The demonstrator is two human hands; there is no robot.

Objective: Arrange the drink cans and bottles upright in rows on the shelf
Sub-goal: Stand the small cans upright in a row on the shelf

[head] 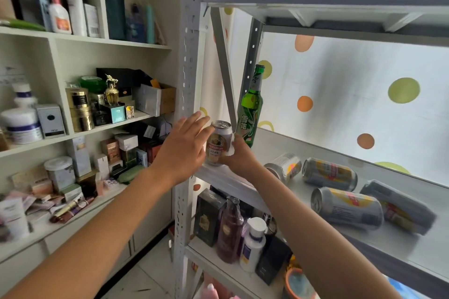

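A silver beer can (218,143) stands upright at the front left corner of the white metal shelf (413,247). My right hand (239,156) grips it from the right and below. My left hand (184,147) has its fingers spread and touches the can's left side. Right behind the can a green glass bottle (250,107) stands upright against the rear post. Several silver cans lie on their sides to the right: one short (285,166), one behind (329,173), one large in front (347,209) and one further right (398,206).
A grey perforated steel post (187,94) rises just left of my hands. Below the shelf stand a dark box (209,216), a maroon bottle (229,230) and a white bottle (252,243). Cream wall shelves (73,136) at left hold cosmetics. A dotted curtain (364,94) hangs behind.
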